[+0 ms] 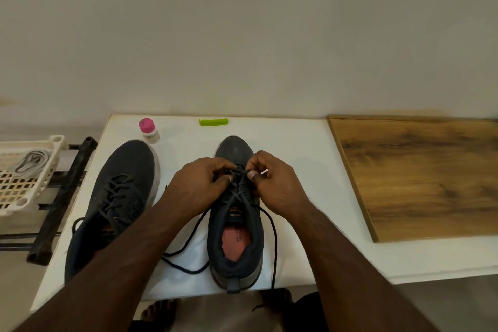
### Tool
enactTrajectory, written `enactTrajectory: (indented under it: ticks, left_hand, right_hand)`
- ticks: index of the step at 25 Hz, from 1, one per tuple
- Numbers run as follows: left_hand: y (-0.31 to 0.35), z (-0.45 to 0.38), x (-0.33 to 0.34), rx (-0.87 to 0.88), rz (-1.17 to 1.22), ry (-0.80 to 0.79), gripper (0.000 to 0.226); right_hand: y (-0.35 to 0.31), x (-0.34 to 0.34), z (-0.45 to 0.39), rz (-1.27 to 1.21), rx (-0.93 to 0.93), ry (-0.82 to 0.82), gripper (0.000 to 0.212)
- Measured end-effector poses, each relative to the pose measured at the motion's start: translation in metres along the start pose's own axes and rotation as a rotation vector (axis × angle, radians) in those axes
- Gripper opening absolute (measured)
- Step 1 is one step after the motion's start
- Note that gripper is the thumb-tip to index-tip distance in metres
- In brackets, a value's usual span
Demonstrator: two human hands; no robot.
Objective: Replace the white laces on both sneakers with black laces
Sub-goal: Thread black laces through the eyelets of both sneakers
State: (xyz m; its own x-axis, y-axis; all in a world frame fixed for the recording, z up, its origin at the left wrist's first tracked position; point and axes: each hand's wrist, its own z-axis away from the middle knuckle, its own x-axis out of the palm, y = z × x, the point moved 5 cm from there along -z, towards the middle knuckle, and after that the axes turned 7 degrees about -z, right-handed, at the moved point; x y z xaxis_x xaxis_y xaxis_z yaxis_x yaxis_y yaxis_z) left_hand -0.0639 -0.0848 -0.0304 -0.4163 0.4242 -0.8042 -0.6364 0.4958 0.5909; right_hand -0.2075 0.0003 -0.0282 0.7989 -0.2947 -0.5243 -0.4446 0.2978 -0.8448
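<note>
At the centre of the frame both hands work over the right-hand sneaker point(237, 226), which stands on the white tabletop point(310, 164) with its toe toward the wall. The left hand point(200, 186) has its grip pinched on the black lace point(237, 172) near the lower eyelets; the right hand point(272, 183) pinches the same lace beside it. Loose lace ends trail off both sides of the shoe, one over the tabletop's near edge. The left-hand sneaker point(118, 197) lies just beside, already laced black. White laces point(29, 163) sit in a cream basket point(24, 197) at the left edge.
</note>
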Motion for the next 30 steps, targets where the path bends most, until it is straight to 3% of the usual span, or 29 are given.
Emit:
enactTrajectory:
  ticks: [6,11,18,23,30]
  left_hand:
    - [-0.003,0.001,0.001,-0.026,0.007,0.012,0.014]
    - [-0.005,-0.003,0.007,-0.019,-0.059,0.011,0.031]
    - [-0.005,-0.001,0.007,-0.04,-0.073,0.101,0.016]
    - [-0.001,-0.002,0.009,0.024,-0.115,0.111,0.029]
    - [-0.002,-0.005,0.013,0.037,-0.198,0.138,0.014]
  right_hand:
    - [0.008,-0.002,-0.004,-0.102,0.069,-0.001,0.018]
    - [0.007,0.0,-0.004,-0.015,0.029,-0.019,0.025]
    - [0.006,0.002,-0.004,0.04,-0.027,-0.005,0.022]
    - [0.007,0.002,-0.004,0.014,-0.029,-0.001,0.02]
    - [0.009,0.0,-0.005,-0.041,0.022,-0.014,0.019]
